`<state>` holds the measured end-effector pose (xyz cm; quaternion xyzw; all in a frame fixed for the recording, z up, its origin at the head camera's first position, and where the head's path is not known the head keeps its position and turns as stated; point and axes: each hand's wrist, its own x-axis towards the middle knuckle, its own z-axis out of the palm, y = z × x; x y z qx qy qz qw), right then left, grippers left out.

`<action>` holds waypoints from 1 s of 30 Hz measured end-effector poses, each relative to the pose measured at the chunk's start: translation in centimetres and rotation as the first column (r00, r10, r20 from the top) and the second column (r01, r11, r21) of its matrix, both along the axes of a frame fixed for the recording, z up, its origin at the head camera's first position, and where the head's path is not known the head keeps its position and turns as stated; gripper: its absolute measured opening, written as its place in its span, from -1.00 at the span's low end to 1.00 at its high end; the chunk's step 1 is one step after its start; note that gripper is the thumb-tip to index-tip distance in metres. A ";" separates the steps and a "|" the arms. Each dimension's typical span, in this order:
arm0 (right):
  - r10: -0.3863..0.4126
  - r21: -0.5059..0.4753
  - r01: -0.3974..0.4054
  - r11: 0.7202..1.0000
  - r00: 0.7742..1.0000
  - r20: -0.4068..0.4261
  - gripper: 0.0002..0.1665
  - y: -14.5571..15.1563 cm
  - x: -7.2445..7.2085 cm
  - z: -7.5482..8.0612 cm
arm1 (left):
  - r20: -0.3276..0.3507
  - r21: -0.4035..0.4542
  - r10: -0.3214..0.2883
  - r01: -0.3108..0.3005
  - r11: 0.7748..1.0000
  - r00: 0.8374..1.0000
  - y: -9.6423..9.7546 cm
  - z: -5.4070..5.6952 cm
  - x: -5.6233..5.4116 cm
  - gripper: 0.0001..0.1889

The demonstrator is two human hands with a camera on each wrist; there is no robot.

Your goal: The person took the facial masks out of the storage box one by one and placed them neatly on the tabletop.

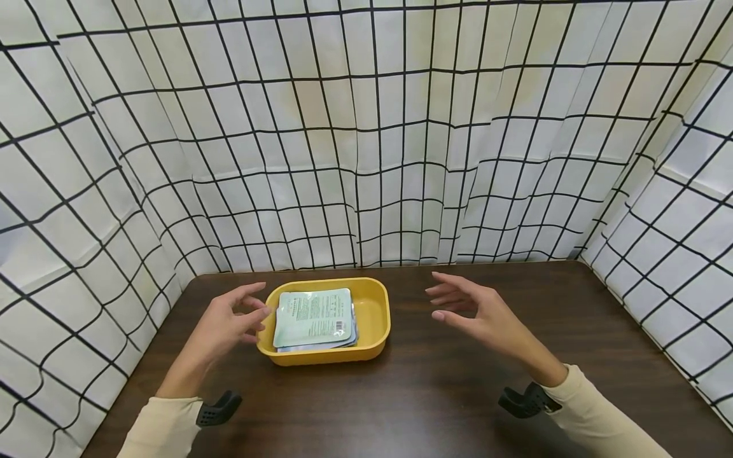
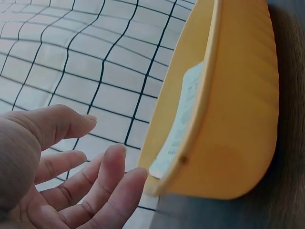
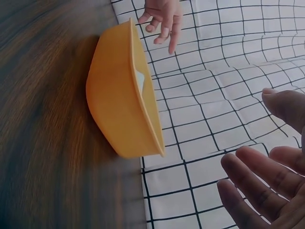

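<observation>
A yellow plastic basket (image 1: 375,318) stands on the dark wooden table, left of the middle. Inside it, toward the left, lie flat sachets; the top one is a pale green packet (image 1: 315,315) with small print and a barcode, and a bluish packet (image 1: 346,343) shows beneath it. My left hand (image 1: 231,321) hovers at the basket's left end with loosely bent fingers and holds nothing; whether it touches the rim I cannot tell. To the right of the basket, my right hand (image 1: 475,308) is held in the air, apart from it, fingers relaxed and holding nothing.
The brown table (image 1: 355,407) reaches back to a white curtain (image 1: 389,191) with black grid lines, which also hangs along both sides. A black strap device sits on each wrist, the left one (image 1: 219,409) and the right one (image 1: 527,401).
</observation>
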<state>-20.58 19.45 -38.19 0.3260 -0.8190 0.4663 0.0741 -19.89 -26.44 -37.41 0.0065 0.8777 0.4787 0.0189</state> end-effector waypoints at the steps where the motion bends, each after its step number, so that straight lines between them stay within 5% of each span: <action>1: 0.004 -0.005 -0.004 1.000 1.000 0.011 -0.28 -0.1 -0.1 0.0 | 0.006 0.002 0.006 -0.006 1.000 1.000 -0.2 -0.1 0.0 -0.30; 11: 0.046 -0.048 -0.041 0.998 0.994 0.098 -0.28 -1.2 -0.7 -0.4 | 0.053 0.030 0.043 -0.045 0.999 0.998 -1.7 -1.4 -0.5 -0.32; 30: 0.116 -0.066 -0.106 0.992 0.980 0.161 -0.26 -3.9 -2.1 -1.2 | 0.220 0.182 -0.029 -0.012 0.983 0.975 -3.4 -3.4 -1.7 -0.34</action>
